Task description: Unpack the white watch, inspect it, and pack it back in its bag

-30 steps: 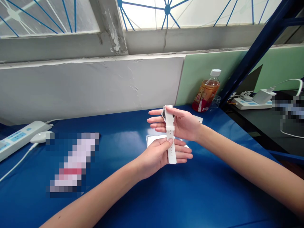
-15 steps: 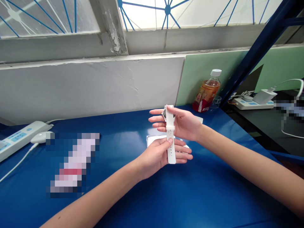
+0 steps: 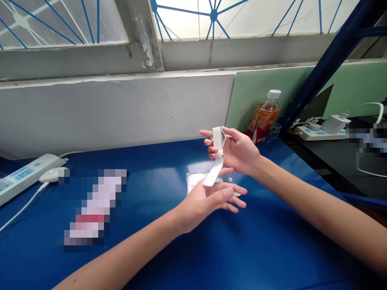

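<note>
A white wristwatch (image 3: 217, 139) is held above the blue table by my right hand (image 3: 242, 151), whose thumb and fingers close round the watch head. The white strap hangs down and bends toward the left, its end just over my left hand (image 3: 216, 196). My left hand has its fingers spread and thumb apart, gripping nothing; whether the strap end touches it I cannot tell. Behind and below the hands lies a flat white item (image 3: 193, 180), mostly hidden by them.
A drink bottle (image 3: 263, 117) with a white cap stands by the green panel. On the left are a power strip (image 3: 27, 175), a white plug-in device (image 3: 53, 175) and a pixelated flat object (image 3: 96, 205). Another power strip (image 3: 320, 133) sits on the black surface at right.
My left hand has let go of the strap and opened. My right hand has turned the watch and shifted slightly right and up, and the strap end now bends left.
</note>
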Available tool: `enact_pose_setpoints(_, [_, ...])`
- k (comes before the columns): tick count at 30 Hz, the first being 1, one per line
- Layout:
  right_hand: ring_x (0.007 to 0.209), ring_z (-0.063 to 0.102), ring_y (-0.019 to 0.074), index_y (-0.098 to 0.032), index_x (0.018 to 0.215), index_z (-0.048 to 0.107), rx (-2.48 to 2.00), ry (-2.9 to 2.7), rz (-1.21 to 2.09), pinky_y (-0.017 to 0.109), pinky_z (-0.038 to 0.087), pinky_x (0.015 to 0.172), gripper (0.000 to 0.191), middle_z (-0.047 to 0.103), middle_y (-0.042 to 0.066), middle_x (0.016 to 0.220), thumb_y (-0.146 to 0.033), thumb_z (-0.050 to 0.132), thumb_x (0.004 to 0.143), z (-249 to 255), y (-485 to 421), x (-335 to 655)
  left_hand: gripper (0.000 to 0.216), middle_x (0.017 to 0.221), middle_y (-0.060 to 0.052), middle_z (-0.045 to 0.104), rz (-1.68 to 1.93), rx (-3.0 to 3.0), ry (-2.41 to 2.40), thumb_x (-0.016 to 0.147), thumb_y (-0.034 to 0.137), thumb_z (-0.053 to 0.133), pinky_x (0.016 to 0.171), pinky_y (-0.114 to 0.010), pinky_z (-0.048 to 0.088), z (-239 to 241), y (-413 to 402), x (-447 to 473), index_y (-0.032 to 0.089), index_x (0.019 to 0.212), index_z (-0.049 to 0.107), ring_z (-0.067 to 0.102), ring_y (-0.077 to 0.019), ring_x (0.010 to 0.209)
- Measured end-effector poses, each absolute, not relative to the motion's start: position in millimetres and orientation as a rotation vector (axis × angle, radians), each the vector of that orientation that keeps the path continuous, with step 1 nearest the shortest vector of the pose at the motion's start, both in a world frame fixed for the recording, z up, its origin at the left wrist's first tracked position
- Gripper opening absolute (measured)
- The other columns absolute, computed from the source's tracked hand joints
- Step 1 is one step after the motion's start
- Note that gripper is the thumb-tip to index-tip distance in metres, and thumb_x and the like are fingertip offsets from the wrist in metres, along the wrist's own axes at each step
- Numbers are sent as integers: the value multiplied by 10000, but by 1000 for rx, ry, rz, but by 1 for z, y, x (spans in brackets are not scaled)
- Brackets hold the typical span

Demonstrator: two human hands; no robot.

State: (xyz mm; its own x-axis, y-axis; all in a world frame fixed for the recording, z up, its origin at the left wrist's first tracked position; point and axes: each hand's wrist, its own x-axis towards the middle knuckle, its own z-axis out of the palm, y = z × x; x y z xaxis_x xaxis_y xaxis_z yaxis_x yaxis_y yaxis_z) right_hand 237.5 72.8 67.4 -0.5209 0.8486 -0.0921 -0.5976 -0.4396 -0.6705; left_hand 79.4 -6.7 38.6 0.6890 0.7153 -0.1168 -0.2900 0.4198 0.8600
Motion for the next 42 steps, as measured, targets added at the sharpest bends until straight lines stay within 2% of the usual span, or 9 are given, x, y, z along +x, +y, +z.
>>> enact_pose_setpoints(7, [635, 603, 102, -140, 928, 676, -554, -753, 1832, 260, 546, 739, 214, 647, 9, 742, -339, 597, 927, 64, 73, 232, 466, 1322, -190, 603, 864, 947, 704, 938, 314, 632, 935, -414, 509, 38, 0, 80, 129, 1343, 496, 666, -280, 1094])
enact_pose_setpoints(10, [657, 625, 119, -166, 792, 663, -593, -981, 1759, 259, 541, 677, 266, 653, 6, 738, -422, 720, 837, 61, 70, 230, 383, 1386, -153, 571, 933, 972, 727, 927, 299, 650, 1028, -415, 460, 40, 3, 80, 137, 1265, 569, 594, -291, 1223])
enact_pose_setpoints(13, [627, 581, 118, -188, 703, 636, -653, -1207, 1626, 242, 482, 580, 312, 632, -1, 718, -462, 753, 793, 58, 65, 227, 379, 1293, -138, 646, 959, 1013, 769, 877, 332, 717, 1044, -416, 444, 42, 5, 80, 132, 1186, 626, 572, -309, 1250])
enact_pose_setpoints(16, [678, 559, 112, -197, 669, 626, -692, -1311, 1431, 238, 463, 618, 298, 638, 3, 817, -434, 776, 772, 56, 62, 226, 389, 1120, -154, 719, 948, 1014, 803, 849, 365, 747, 1003, -428, 478, 41, 6, 79, 101, 1113, 638, 651, -304, 1130])
enact_pose_setpoints(19, [762, 568, 126, -203, 742, 680, -740, -1350, 1355, 256, 475, 687, 256, 652, 26, 990, -444, 753, 786, 55, 62, 226, 392, 1000, -141, 744, 945, 985, 788, 850, 386, 744, 954, -440, 510, 41, 6, 79, 107, 1096, 621, 712, -279, 983])
enact_pose_setpoints(29, [756, 582, 128, -220, 785, 733, -789, -1390, 1350, 266, 471, 669, 251, 681, 33, 1066, -470, 731, 801, 52, 63, 226, 394, 990, -129, 743, 924, 1042, 820, 856, 426, 728, 891, -384, 539, 39, 8, 78, 113, 1083, 651, 722, -235, 898])
enact_pose_setpoints(32, [929, 629, 173, -223, 816, 765, -787, -1428, 1352, 285, 487, 753, 220, 690, 45, 1169, -432, 700, 837, 51, 62, 225, 452, 965, -150, 751, 851, 1049, 769, 883, 485, 675, 889, -409, 546, 37, 5, 79, 95, 1111, 658, 727, -256, 902])
enact_pose_setpoints(36, [1156, 614, 222, -201, 924, 775, -670, -1329, 1612, 343, 459, 982, 304, 701, 80, 1224, -449, 599, 911, 54, 60, 223, 455, 1042, -176, 742, 829, 1060, 729, 883, 494, 669, 924, -434, 535, 37, 1, 81, 83, 1078, 687, 717, -306, 993])
enact_pose_setpoints(42, [1049, 685, 202, -157, 1066, 732, -495, -1126, 2063, 353, 457, 1024, 471, 740, 107, 1128, -474, 391, 992, 60, 63, 227, 482, 1049, -215, 736, 773, 975, 751, 870, 513, 677, 951, -471, 520, 34, 3, 81, 62, 1039, 685, 705, -345, 1033])
